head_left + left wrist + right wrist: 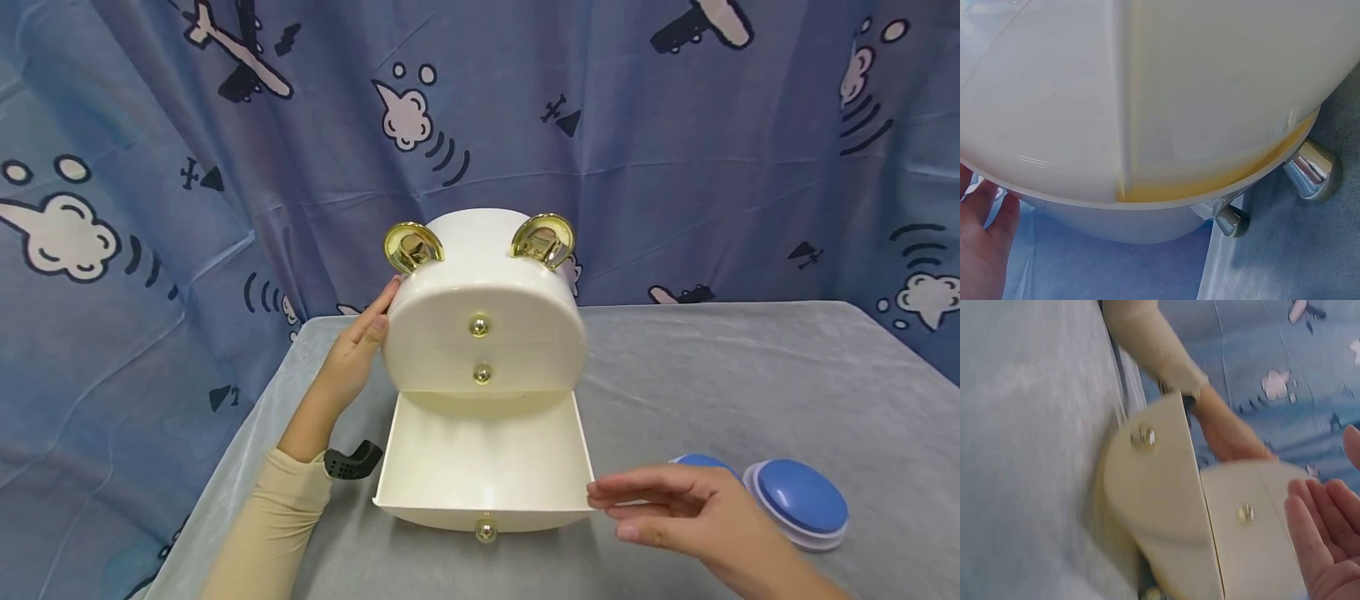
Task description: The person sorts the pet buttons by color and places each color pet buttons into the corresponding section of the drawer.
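A white rounded box with two gold ears and gold knobs stands on the grey cloth. Its bottom drawer is pulled out and shows a bare inside. My left hand rests against the box's left side, fingers reaching up toward the left gold ear. In the left wrist view, the fingers touch the box's rim. My right hand is by the drawer's front right corner, fingers extended and nothing held; whether the fingertips touch the drawer I cannot tell. The right wrist view shows its palm beside the box.
Two blue-topped round things lie at the right; one has a white base, the other is partly behind my right hand. Grey cloth covers the table. A blue patterned curtain hangs behind it.
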`<state>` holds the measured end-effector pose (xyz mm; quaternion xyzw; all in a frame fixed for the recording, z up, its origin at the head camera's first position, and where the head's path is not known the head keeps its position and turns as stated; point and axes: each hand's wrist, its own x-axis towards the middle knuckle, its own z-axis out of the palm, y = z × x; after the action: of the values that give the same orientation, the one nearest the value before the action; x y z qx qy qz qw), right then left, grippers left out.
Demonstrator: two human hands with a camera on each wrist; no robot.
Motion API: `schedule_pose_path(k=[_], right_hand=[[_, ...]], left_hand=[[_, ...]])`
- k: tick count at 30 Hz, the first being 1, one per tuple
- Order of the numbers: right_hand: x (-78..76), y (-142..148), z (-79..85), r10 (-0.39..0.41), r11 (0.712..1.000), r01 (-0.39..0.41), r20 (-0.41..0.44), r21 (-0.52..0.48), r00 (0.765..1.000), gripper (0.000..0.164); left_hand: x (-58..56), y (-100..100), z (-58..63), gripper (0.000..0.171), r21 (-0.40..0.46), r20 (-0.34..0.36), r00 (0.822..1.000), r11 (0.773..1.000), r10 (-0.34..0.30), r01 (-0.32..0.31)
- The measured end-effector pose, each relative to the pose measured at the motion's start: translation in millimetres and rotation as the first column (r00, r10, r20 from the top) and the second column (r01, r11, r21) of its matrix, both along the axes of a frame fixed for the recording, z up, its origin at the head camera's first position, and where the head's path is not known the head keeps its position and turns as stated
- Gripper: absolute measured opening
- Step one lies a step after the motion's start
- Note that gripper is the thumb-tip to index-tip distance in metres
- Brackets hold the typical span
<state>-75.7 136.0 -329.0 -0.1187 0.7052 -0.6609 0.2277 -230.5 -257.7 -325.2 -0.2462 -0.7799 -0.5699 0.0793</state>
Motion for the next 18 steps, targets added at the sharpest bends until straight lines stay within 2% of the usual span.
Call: schedule_pose_path(k=[2,6,11,13,15,18], right_hand=[[-0.6,6.3,1.8,-0.117,0.986,0.116,0.003,0.122,0.993,0.042],[-1.6,17.6,2.1,-0.287,0.917,0.281,-0.023,0.283,0.958,0.050],[-4.8,34.6,-8.0,-0.374,0.839,0.387,-0.111,0.382,0.921,0.057],[-8.1,43.3,-13.1,-0.407,0.813,0.410,-0.101,0.413,0.908,0.066],[-12.3,53.1,-18.7,-0.432,0.806,0.426,-0.084,0.412,0.898,0.075],[-19.1,65.8,-25.3,-0.438,0.817,0.429,-0.069,0.386,0.896,0.078]], left_hand=[[0.8,-1.1,0.1,0.052,0.003,-0.001,1.000,1.000,0.000,0.000],[1.1,-1.5,0.0,0.052,0.010,-0.006,1.000,1.000,-0.001,0.001],[0.7,-1.3,0.5,0.051,0.005,-0.007,1.000,1.000,-0.001,0.001],[0.1,-0.8,0.8,0.051,0.007,-0.008,1.000,1.000,-0.007,0.007],[-0.1,-0.5,0.8,0.051,0.007,-0.009,1.000,1.000,-0.010,0.010],[0.7,-1.3,0.7,0.053,0.007,-0.007,1.000,1.000,-0.007,0.007]])
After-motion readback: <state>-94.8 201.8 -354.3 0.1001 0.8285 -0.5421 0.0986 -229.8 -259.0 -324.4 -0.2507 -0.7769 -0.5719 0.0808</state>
